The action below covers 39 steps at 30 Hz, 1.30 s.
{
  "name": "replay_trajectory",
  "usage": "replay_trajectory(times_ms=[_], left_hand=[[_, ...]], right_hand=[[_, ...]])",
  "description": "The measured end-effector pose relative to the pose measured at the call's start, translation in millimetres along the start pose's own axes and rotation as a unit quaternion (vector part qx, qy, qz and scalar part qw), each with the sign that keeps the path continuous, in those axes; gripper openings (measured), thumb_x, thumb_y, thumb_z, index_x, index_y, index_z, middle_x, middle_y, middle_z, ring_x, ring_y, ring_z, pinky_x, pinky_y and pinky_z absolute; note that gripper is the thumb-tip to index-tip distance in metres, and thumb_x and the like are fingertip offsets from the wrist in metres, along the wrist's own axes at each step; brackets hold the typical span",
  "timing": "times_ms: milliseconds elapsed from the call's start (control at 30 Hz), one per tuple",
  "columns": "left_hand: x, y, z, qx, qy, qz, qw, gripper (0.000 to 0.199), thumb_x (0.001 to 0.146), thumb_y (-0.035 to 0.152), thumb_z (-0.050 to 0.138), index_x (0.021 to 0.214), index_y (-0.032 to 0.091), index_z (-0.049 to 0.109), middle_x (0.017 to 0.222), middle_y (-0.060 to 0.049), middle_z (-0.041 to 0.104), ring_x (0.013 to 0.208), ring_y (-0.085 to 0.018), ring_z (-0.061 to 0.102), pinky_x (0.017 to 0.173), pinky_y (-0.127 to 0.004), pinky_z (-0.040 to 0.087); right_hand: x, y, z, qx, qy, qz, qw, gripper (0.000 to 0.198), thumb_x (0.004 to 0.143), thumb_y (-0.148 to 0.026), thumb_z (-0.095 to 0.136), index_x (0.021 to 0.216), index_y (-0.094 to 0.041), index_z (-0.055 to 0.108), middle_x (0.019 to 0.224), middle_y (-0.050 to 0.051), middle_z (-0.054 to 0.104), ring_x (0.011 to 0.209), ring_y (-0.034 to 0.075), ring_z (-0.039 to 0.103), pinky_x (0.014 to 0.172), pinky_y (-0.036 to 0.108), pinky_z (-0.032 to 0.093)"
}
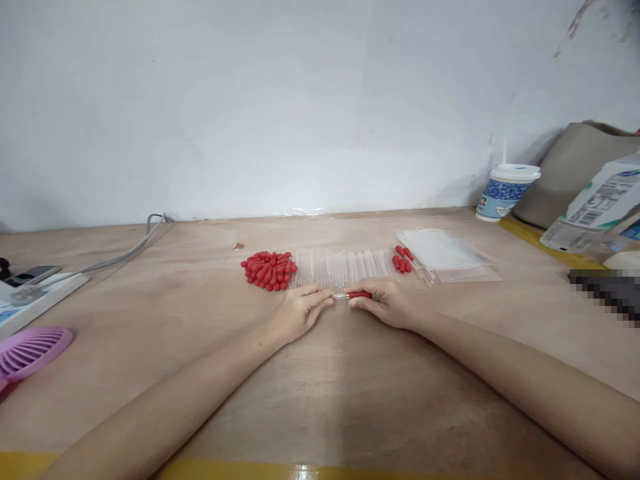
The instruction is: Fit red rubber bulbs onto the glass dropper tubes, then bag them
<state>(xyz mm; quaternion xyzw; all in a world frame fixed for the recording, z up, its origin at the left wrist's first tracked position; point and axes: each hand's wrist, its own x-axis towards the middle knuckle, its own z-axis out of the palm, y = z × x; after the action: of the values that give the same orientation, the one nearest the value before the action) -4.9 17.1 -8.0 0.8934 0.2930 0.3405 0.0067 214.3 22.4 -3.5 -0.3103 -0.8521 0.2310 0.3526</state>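
My left hand (301, 310) is closed, pinching a clear dropper tube (341, 296) between thumb and fingers. My right hand (384, 301) is closed on a red rubber dropper bulb (360, 294), which meets the tube's right end. How far the tube sits inside the bulb cannot be made out. Just behind both hands lies a row of clear dropper tubes (345, 267), side by side. To their left is a heap of loose red bulbs (269, 270). Several droppers with red bulbs (403, 260) lie at the right end of the row.
Clear plastic bags (440, 250) lie flat at the right. Further right stand a lidded paper cup (506, 192), a grey container (570, 173) and a labelled plastic package (595, 207). On the left are a power strip (50, 303), a grey cable (117, 259) and a pink fan (37, 352).
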Motion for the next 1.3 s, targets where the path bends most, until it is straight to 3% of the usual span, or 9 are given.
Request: replay_trajectory(times_ms=[200,300,400,467,600,767,967,1100,1300], left_hand=[[3,2,0,-0.057,-0.022,-0.008,0.998,0.028,0.087,0.026,0.046,0.111,0.016,0.058,0.083,-0.005,0.063,0.072,-0.012,0.057,0.064,-0.023,0.047],[5,4,-3,-0.052,-0.039,0.008,0.998,0.034,0.087,0.028,0.047,0.117,0.016,0.053,0.093,-0.007,0.062,0.083,-0.016,0.056,0.073,-0.029,0.048],[5,6,-5,-0.041,-0.056,-0.008,0.998,0.036,0.088,0.028,0.044,0.121,0.016,0.049,0.102,-0.009,0.060,0.088,-0.018,0.054,0.078,-0.033,0.046],[6,6,-5,-0.041,-0.066,-0.017,0.997,0.034,0.088,0.027,0.043,0.120,0.017,0.049,0.104,-0.009,0.059,0.090,-0.018,0.054,0.080,-0.033,0.046],[5,7,-4,-0.048,-0.078,-0.020,0.996,0.030,0.088,0.027,0.043,0.114,0.018,0.054,0.102,-0.008,0.059,0.090,-0.018,0.053,0.080,-0.033,0.045],[5,6,-3,-0.052,-0.080,-0.018,0.995,0.026,0.087,0.026,0.044,0.107,0.017,0.058,0.097,-0.008,0.059,0.088,-0.018,0.054,0.079,-0.033,0.045],[5,6,-3,-0.048,-0.071,-0.018,0.996,0.025,0.086,0.025,0.045,0.105,0.018,0.060,0.096,-0.008,0.059,0.087,-0.017,0.054,0.078,-0.033,0.046],[5,7,-3,-0.051,-0.074,-0.020,0.996,0.025,0.086,0.024,0.045,0.104,0.018,0.061,0.096,-0.008,0.059,0.087,-0.017,0.054,0.078,-0.033,0.046],[5,6,-3,-0.055,-0.075,-0.020,0.995,0.023,0.086,0.023,0.046,0.099,0.017,0.064,0.095,-0.008,0.058,0.088,-0.017,0.053,0.079,-0.032,0.045]], right_hand=[[5,-11,8,0.161,0.133,0.119,0.971,0.028,0.075,-0.038,0.059,0.098,-0.022,0.053,0.076,0.000,0.064,0.070,0.014,0.061,0.065,0.028,0.049],[18,-13,-7,0.215,0.192,0.150,0.946,0.033,0.072,-0.044,0.061,0.091,-0.021,0.049,0.072,-0.001,0.061,0.067,0.013,0.059,0.063,0.027,0.048],[34,1,-47,0.130,0.258,0.161,0.944,0.038,0.076,-0.050,0.052,0.098,-0.019,0.053,0.065,-0.001,0.058,0.060,0.013,0.056,0.058,0.027,0.045],[39,20,-80,-0.017,0.279,0.166,0.946,0.038,0.080,-0.048,0.047,0.102,-0.019,0.057,0.063,0.000,0.057,0.058,0.013,0.054,0.057,0.027,0.043],[31,67,-114,-0.284,0.197,0.275,0.897,0.032,0.077,-0.040,0.050,0.093,-0.017,0.065,0.065,0.004,0.061,0.062,0.018,0.055,0.058,0.029,0.039],[12,97,-100,-0.372,0.086,0.294,0.876,0.040,0.079,-0.042,0.045,0.103,-0.017,0.063,0.080,0.008,0.066,0.074,0.021,0.059,0.060,0.028,0.038],[11,74,-102,-0.385,0.053,0.274,0.880,0.035,0.074,-0.046,0.049,0.088,-0.016,0.062,0.072,0.006,0.064,0.068,0.020,0.058,0.056,0.027,0.038],[6,51,-104,-0.358,-0.049,0.215,0.907,0.018,0.067,-0.037,0.056,0.067,-0.020,0.059,0.067,0.002,0.062,0.061,0.015,0.055,0.053,0.024,0.036],[-1,32,-93,-0.498,-0.107,0.137,0.850,0.012,0.066,-0.025,0.052,0.069,-0.021,0.063,0.074,0.004,0.063,0.074,0.020,0.055,0.062,0.030,0.030]])
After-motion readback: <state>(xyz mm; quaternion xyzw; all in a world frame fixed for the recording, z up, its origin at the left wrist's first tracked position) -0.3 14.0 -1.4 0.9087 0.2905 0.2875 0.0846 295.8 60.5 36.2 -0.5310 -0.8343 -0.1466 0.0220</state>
